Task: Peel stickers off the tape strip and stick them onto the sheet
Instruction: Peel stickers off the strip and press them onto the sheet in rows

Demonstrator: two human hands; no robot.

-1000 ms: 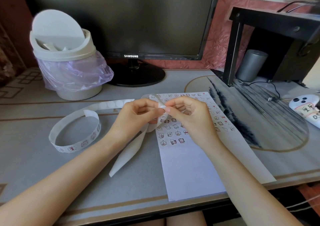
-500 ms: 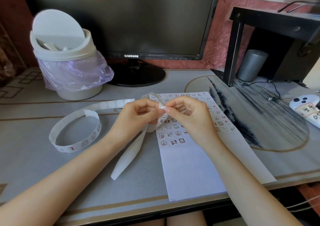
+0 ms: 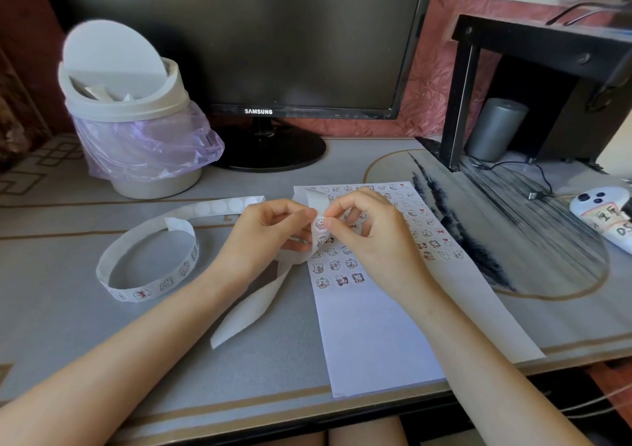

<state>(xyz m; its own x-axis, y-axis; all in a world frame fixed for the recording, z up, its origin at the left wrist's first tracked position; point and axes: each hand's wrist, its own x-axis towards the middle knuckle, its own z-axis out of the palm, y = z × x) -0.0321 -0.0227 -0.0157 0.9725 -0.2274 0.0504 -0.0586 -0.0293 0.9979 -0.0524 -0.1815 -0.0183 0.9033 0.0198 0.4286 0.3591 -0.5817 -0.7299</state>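
Your fingers (image 3: 337, 213) pinch the tape strip (image 3: 253, 312) just above the sheet (image 3: 372, 336) — left hand (image 3: 268, 232) gripping it, right hand (image 3: 371, 237) nipping a sticker (image 3: 320, 224) at its edge. Peel too sharply and it may tear, or curl and stick to itself before reaching the sheet.

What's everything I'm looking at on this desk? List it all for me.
monitor: one, black, back centre
bin: one, white with a purple bag, back left
tape strip: one, white, looped at left, running to the middle
sheet: one, white, flat, front centre
stickers: many, cartoon prints, in rows on the sheet's upper part
stand: one, black, back right
cylinder: one, grey, under the stand
phone: one, white case, right edge
table: one, grey, under everything
left hand: one, grips the tape strip
right hand: one, pinches a sticker on the strip
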